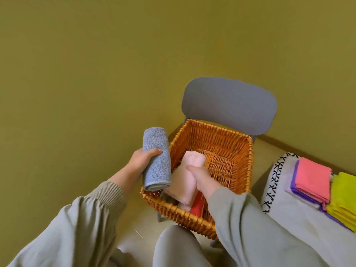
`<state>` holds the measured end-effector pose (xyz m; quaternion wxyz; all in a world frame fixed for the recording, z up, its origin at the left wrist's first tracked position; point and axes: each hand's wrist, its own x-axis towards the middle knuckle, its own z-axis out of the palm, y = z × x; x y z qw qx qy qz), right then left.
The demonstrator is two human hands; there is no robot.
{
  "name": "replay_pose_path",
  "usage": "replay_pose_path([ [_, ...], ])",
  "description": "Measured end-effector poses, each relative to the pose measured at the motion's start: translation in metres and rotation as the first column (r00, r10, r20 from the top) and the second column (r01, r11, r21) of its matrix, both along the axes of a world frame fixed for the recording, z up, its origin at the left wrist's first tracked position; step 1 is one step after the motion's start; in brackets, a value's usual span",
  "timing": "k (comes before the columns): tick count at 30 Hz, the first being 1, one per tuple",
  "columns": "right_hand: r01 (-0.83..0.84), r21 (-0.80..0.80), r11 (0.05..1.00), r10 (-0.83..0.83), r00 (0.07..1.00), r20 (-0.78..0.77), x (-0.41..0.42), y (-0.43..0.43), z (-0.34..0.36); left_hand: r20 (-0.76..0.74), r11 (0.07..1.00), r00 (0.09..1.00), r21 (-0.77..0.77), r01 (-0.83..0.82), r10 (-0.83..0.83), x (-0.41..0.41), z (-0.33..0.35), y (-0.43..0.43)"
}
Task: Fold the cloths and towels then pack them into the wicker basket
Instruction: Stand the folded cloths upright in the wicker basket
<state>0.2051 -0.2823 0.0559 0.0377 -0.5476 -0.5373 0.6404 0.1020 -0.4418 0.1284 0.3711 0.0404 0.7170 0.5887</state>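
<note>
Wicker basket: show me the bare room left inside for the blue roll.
Inside the wicker basket, bare weave fills the far-right half, up to the far and right walls. Near-left is crowded: pink towel in the right hand, red cloth.

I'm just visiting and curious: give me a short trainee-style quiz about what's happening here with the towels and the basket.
1. True or false: the left hand grips a rolled blue towel.
2. The right hand grips: A) a pink towel B) a book C) a cup.
3. Fill in: the wicker basket stands on a grey ____.
Key: 1 true; 2 A; 3 chair.
</note>
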Motion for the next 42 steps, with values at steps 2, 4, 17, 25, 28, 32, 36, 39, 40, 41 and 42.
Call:
replay_pose_path([
  [2,-0.025,0.011,1.0,0.024,0.999,0.039,-0.008,-0.005,-0.01,0.009,1.0,1.0,0.019,0.011,-0.012,-0.001,-0.007,-0.001],
  [4,-0.05,-0.03,0.998,0.051,0.998,0.023,-0.013,-0.013,-0.018,0.009,0.999,1.0,0.032,0.016,-0.016,-0.003,-0.013,-0.003],
  [17,-0.454,0.012,0.891,0.45,0.886,0.112,-0.033,-0.025,-0.04,0.032,0.998,0.999,0.051,-0.023,0.021,-0.005,-0.021,0.003],
  [25,-0.711,0.687,0.15,0.488,0.657,0.575,0.002,-0.018,-0.022,0.004,0.999,1.0,0.019,-0.026,0.025,-0.005,-0.018,0.004],
  [28,-0.881,0.461,0.105,0.672,0.405,0.62,-0.001,-0.022,-0.04,-0.023,1.0,1.0,-0.005,-0.019,0.019,-0.003,-0.017,0.005],
  [32,-0.957,0.256,-0.135,0.637,0.114,0.762,0.001,-0.026,-0.071,-0.062,0.999,0.998,-0.032,-0.014,0.012,0.0,-0.017,0.008],
  [36,-0.926,0.377,-0.019,0.653,0.274,0.706,-0.001,-0.021,-0.062,-0.125,0.998,0.992,-0.058,-0.022,0.015,0.0,-0.021,0.012],
  [39,-0.926,0.376,0.035,0.698,0.292,0.654,-0.002,-0.016,-0.065,-0.17,0.993,0.985,-0.116,0.016,-0.035,0.001,-0.022,0.015],
  [40,-0.891,0.425,0.161,0.73,0.397,0.556,-0.001,-0.017,-0.06,-0.172,0.99,0.984,-0.137,0.025,-0.048,0.002,-0.021,0.016],
  [41,-0.785,0.497,0.371,0.723,0.58,0.376,-0.003,-0.017,-0.054,-0.167,0.988,0.984,-0.153,0.03,-0.055,0.003,-0.019,0.018],
  [42,-0.622,0.542,0.565,0.628,0.75,0.206,-0.003,-0.015,-0.041,-0.156,0.986,0.986,-0.164,0.037,-0.063,0.004,-0.017,0.019],
])
